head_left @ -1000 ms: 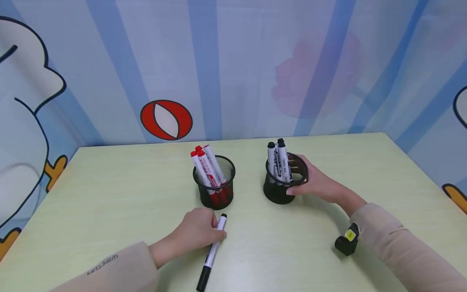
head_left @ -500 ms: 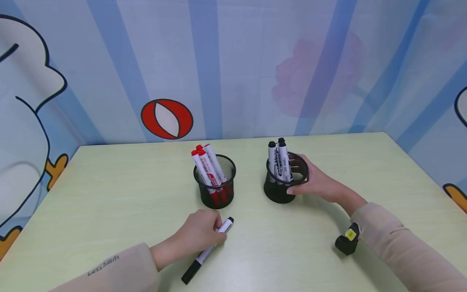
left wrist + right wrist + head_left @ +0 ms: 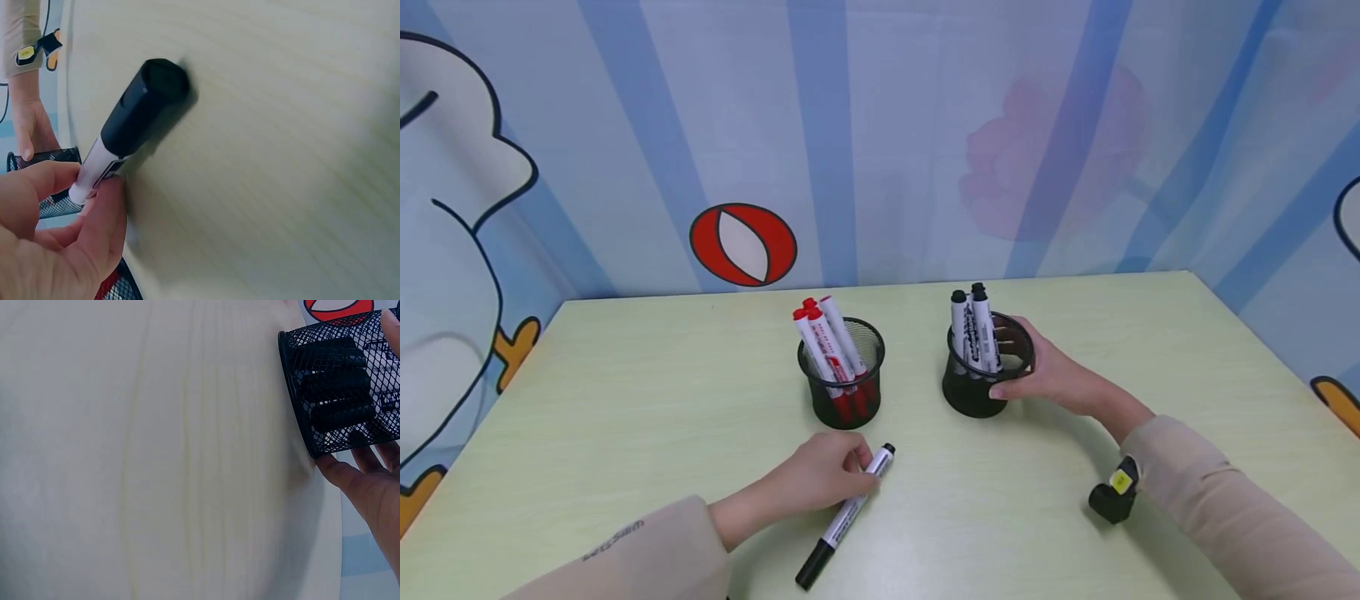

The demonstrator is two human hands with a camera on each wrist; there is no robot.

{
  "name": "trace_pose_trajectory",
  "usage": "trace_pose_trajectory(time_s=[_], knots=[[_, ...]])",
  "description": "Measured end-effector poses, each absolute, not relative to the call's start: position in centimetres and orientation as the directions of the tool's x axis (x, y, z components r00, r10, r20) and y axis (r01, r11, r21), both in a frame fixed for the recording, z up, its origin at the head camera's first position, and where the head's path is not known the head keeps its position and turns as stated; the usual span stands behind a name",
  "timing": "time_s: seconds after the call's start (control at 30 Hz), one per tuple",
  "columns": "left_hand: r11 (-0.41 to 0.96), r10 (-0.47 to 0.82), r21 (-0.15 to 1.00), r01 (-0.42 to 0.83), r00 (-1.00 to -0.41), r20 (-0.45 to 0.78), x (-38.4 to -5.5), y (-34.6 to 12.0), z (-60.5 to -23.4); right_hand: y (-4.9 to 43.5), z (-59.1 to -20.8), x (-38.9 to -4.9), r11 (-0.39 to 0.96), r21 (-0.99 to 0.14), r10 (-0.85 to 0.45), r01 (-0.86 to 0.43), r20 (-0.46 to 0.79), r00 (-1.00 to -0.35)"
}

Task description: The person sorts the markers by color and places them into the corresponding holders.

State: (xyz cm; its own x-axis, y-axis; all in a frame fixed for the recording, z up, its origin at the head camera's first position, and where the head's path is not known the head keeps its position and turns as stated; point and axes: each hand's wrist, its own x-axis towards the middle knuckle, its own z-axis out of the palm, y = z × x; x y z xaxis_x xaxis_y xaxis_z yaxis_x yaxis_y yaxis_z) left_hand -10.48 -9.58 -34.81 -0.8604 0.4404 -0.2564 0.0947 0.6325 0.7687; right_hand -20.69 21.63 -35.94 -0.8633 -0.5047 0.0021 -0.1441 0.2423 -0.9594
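Note:
Between the thumb and fingers of my left hand (image 3: 808, 477) is a black-and-white marker (image 3: 847, 518), pinched near its upper half and lying at a slant low over the table. In the left wrist view, the marker's thick black cap (image 3: 144, 106) points away from the fingers. My right hand (image 3: 1051, 377) grips the side of a black mesh pen holder (image 3: 966, 398), which stands upright with several black-ended markers (image 3: 958, 321) in it. Its thumb is at the near side; the other fingers are partly hidden behind the mesh. The right wrist view shows the holder's base rim (image 3: 297, 400).
A second mesh pen holder (image 3: 822, 408) stands just beyond my left hand, with several red-ended markers (image 3: 827, 343) leaning left in it. The pale table (image 3: 662, 400) ends at a patterned blue curtain (image 3: 895, 167). A small black device (image 3: 1114, 493) sits at my right cuff.
The marker in my left hand has turned, its upper end swinging rightward, and the hand has shifted slightly right. My right hand and both pen holders stay where they were.

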Motion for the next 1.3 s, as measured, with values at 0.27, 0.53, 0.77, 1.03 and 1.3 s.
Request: trace_pose_trajectory(time_s=[0.27,0.53,0.77,1.03,1.3], knots=[[0.528,0.469,0.849,-0.005,-0.832,-0.296,-10.7,-8.4,-34.7,21.6,-36.0,-20.6,0.231,-0.963,-0.509,-0.139,0.002,-0.861],[0.442,0.443,0.892,-0.092,-0.842,-0.307,-10.9,-7.2,-34.1,21.5,-35.9,-20.6,0.222,-0.966,-0.518,-0.134,-0.001,-0.855],[0.376,0.421,0.915,-0.145,-0.853,-0.308,-11.2,-6.0,-33.0,21.5,-35.9,-20.6,0.238,-0.961,-0.509,-0.141,0.000,-0.861],[0.333,0.422,0.932,-0.141,-0.862,-0.281,-11.7,-5.3,-31.8,21.6,-35.9,-20.6,0.257,-0.954,-0.506,-0.156,0.005,-0.862],[0.259,0.425,0.957,-0.128,-0.875,-0.232,-12.3,-4.5,-30.2,21.7,-35.9,-20.6,0.266,-0.952,-0.505,-0.154,-0.001,-0.863]])
